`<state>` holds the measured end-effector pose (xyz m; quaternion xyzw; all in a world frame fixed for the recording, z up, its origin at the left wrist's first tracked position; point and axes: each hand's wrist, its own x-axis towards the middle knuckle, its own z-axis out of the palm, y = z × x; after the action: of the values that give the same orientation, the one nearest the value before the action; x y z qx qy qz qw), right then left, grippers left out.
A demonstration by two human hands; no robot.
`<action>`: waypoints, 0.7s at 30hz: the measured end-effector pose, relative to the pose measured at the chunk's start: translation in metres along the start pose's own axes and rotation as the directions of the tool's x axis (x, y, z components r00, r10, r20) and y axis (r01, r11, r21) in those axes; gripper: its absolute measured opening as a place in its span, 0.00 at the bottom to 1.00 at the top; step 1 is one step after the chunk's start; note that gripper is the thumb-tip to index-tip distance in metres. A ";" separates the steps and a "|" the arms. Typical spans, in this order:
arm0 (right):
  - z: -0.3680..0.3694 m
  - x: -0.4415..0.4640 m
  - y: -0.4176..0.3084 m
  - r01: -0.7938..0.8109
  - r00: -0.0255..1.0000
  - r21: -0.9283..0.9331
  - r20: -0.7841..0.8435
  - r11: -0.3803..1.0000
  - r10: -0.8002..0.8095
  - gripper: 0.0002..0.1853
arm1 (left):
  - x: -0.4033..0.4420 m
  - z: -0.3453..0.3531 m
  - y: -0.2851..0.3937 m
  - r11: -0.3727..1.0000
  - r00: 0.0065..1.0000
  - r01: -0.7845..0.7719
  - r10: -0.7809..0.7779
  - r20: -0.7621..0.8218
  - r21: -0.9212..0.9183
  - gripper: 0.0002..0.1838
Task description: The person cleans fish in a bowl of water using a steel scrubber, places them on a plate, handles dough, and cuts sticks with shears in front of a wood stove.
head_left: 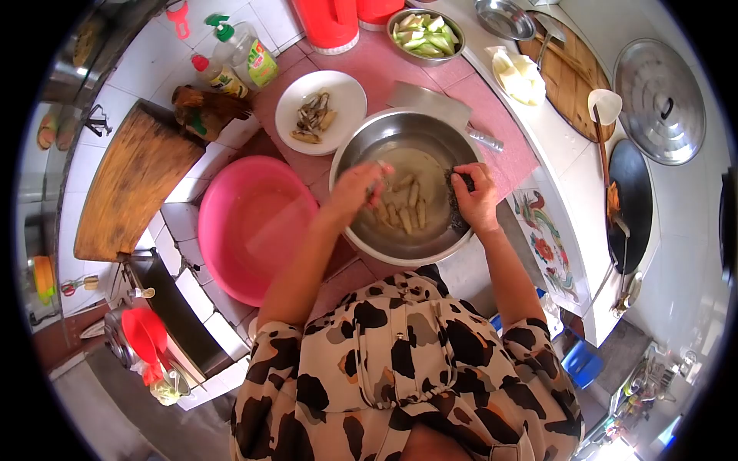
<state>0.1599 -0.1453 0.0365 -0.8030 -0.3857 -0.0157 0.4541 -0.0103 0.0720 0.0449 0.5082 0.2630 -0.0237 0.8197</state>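
A wide metal basin (350,227) stands before me, holding cloudy water and several tan, finger-length pieces (403,209) whose kind I cannot make out. Over its left side is my left hand (357,190), fingers closed and slightly blurred; what they pinch is not clear. My right hand (478,198) grips the basin's right rim, thumb inside. Beside that thumb, a dark clump (455,207) lies along the inner wall. Behind the basin to the left, a white plate (350,88) carries several brown and grey pieces (314,119).
A pink tub (219,253) sits to the left. Behind the basin lies a cleaver (430,101), near a bowl of cut green vegetables (425,34). On the right counter are a pot lid (661,100), a round wooden board (573,73) and a dark wok (632,192). Bottles (254,61) stand at back left.
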 end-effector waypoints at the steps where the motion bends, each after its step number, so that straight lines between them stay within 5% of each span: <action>1: -0.001 -0.001 -0.002 -0.013 1.000 0.009 -0.010 1.000 0.013 0.07 | 0.001 -0.003 0.015 0.970 0.989 -0.082 0.107 -0.101 0.228 0.17; 3: 0.000 0.001 -0.007 -0.032 0.999 0.033 -0.027 0.999 0.033 0.07 | 0.024 -0.029 0.024 0.739 0.810 -0.267 0.519 -0.271 0.618 0.14; 6: 0.001 -0.001 -0.003 -0.024 0.998 0.031 -0.062 0.999 0.026 0.07 | 0.015 -0.044 0.070 0.051 0.654 0.051 0.753 -0.072 0.997 0.13; 9: 0.001 -0.001 -0.001 0.011 0.999 -0.004 -0.051 1.000 -0.012 0.08 | 0.028 -0.033 0.059 -0.072 0.752 -0.109 0.646 0.129 0.991 0.08; 11: 0.002 0.001 -0.007 -0.011 1.000 -0.014 0.022 1.000 0.012 0.08 | 0.037 0.000 0.025 -0.092 0.920 -0.104 0.369 0.131 0.990 0.09; 13: 0.004 0.002 -0.008 -0.029 0.993 -0.027 0.112 0.999 0.032 0.10 | 0.057 0.020 -0.026 0.030 0.938 -0.133 0.326 0.116 0.991 0.08; 15: 0.013 0.002 -0.003 -0.036 0.976 -0.032 0.216 0.999 0.043 0.12 | 0.064 0.039 -0.046 -0.140 0.934 -0.099 0.328 0.141 0.985 0.08; 21: 0.040 -0.015 -0.006 0.100 0.772 -0.339 0.619 0.935 0.142 0.17 | 0.066 0.032 -0.047 0.026 0.920 -0.116 0.380 0.097 0.993 0.12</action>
<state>0.1327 -0.1233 0.0115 -0.8333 -0.4975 0.1922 0.1458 0.0449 0.0375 -0.0127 0.9627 0.1620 -0.0014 0.2167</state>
